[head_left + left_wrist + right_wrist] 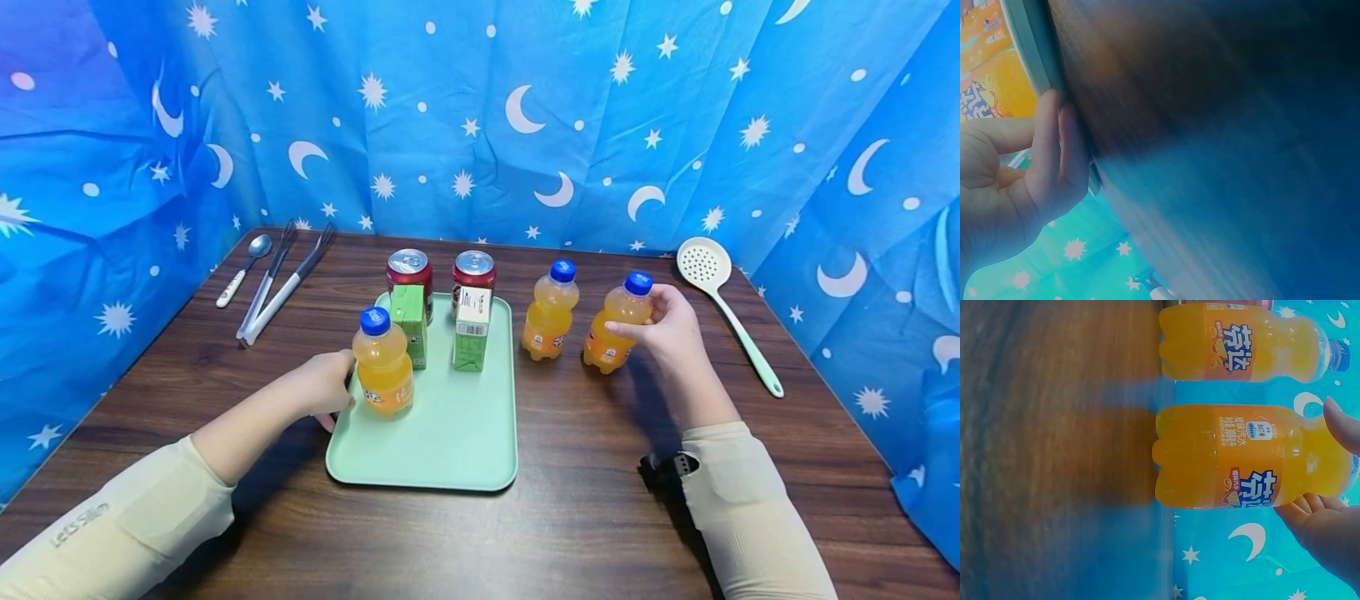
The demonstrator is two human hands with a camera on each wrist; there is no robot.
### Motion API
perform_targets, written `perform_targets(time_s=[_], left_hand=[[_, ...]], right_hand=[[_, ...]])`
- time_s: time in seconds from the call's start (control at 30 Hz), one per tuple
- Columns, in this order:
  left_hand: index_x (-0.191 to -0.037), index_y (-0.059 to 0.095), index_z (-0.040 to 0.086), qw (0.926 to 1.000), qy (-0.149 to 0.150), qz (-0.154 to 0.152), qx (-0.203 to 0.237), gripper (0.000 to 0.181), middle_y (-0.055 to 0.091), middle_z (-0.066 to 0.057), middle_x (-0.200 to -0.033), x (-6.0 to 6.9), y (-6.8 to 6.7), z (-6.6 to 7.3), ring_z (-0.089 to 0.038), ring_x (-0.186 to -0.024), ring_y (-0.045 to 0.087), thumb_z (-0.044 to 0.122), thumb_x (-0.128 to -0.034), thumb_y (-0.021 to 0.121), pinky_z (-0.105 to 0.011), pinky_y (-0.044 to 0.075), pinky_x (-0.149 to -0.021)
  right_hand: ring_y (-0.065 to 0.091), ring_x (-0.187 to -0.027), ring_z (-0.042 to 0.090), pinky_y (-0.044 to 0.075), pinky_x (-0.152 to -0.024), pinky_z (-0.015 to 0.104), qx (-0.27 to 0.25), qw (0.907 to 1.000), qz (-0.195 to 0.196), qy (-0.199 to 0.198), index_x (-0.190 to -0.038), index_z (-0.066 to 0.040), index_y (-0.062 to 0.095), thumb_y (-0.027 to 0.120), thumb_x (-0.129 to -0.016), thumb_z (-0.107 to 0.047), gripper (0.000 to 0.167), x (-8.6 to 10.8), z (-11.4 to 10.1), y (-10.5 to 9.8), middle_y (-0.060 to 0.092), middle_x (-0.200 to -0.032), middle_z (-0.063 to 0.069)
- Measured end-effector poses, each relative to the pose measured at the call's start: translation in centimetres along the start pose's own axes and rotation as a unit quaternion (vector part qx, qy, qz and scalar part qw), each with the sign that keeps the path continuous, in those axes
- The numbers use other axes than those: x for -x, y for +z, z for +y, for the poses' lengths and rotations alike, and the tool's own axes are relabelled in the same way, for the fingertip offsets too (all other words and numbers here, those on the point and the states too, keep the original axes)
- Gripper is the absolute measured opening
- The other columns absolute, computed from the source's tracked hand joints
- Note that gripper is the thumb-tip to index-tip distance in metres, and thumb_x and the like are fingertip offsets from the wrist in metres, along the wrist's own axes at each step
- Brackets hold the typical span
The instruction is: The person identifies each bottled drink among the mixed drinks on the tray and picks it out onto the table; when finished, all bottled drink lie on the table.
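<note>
Orange soda bottle (609,333), between two and three o'clock from the green tray (435,450), is pinched near its top between thumb and fingers of the right hand (677,332). The left hand (321,383) pinches the tray's rim at nine o'clock, beside a second bottle (384,375) standing there.

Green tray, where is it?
In the head view, the green tray lies near the middle of the table, left of two orange bottles, with the left hand at its left edge.
</note>
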State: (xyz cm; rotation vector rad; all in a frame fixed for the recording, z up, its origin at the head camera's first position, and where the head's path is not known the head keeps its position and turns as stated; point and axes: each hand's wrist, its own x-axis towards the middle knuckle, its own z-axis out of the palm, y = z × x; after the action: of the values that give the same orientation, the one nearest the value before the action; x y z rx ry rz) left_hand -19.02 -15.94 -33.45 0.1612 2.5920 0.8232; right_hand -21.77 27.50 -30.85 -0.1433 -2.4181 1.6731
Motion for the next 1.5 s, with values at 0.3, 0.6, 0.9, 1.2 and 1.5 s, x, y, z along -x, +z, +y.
perform_targets(time_s=[0.3,0.6,0.9,1.2,1.5], left_hand=[[-0.121,0.041,-0.008,1.0,-0.006,-0.006,0.001,0.044,0.054,-0.023,-0.103,0.2,-0.2,0.3,-0.023,-0.063,0.062,-0.012,-0.0813,0.06,-0.032,0.056,-0.045],[-0.122,0.041,-0.007,0.9999,-0.006,-0.008,0.004,0.045,0.053,-0.022,-0.105,0.2,-0.1,0.3,-0.023,-0.066,0.062,-0.012,-0.081,0.06,-0.032,0.057,-0.045],[-0.122,0.042,-0.007,1.0,-0.003,-0.009,0.002,0.045,0.054,-0.02,-0.103,0.1,-0.1,0.2,-0.023,-0.064,0.061,-0.012,-0.0811,0.06,-0.032,0.057,-0.045],[-0.123,0.041,-0.007,0.9999,-0.004,-0.012,0.002,0.047,0.054,-0.021,-0.104,0.1,-0.2,0.2,-0.023,-0.067,0.061,-0.012,-0.0809,0.06,-0.032,0.057,-0.046],[-0.123,0.041,-0.007,0.9999,-0.005,-0.015,0.003,0.047,0.054,-0.02,-0.102,0.1,-0.2,0.3,-0.023,-0.067,0.061,-0.012,-0.081,0.06,-0.032,0.057,-0.046]], right_hand=[[0.045,-0.121,0.03,0.036,-0.106,0.044,0.026,0.9993,-0.006,-0.028,-0.129,0.002,0.037,0.081,-0.074,-0.016,0.073,0.2,-0.3,-0.1,0.047,-0.132,0.017],[0.039,-0.127,0.031,0.031,-0.109,0.047,0.043,0.9988,-0.018,-0.017,-0.133,-0.001,0.035,0.081,-0.074,-0.024,0.078,0.4,-0.2,-0.3,0.043,-0.137,0.017],[0.04,-0.127,0.029,0.032,-0.108,0.045,0.057,0.9978,-0.007,-0.034,-0.134,-0.001,0.035,0.081,-0.073,-0.032,0.083,0.6,-0.6,-0.6,0.044,-0.135,0.015],[0.045,-0.123,0.028,0.037,-0.106,0.037,0.04,0.9963,0.02,-0.073,-0.136,0.0,0.036,0.08,-0.074,-0.026,0.08,0.8,-1.9,-1.1,0.046,-0.13,0.016],[0.048,-0.121,0.023,0.039,-0.104,0.029,0.015,0.9898,0.045,-0.135,-0.133,0.003,0.038,0.08,-0.074,-0.013,0.075,1.6,-3.0,-2.1,0.05,-0.129,0.015]])
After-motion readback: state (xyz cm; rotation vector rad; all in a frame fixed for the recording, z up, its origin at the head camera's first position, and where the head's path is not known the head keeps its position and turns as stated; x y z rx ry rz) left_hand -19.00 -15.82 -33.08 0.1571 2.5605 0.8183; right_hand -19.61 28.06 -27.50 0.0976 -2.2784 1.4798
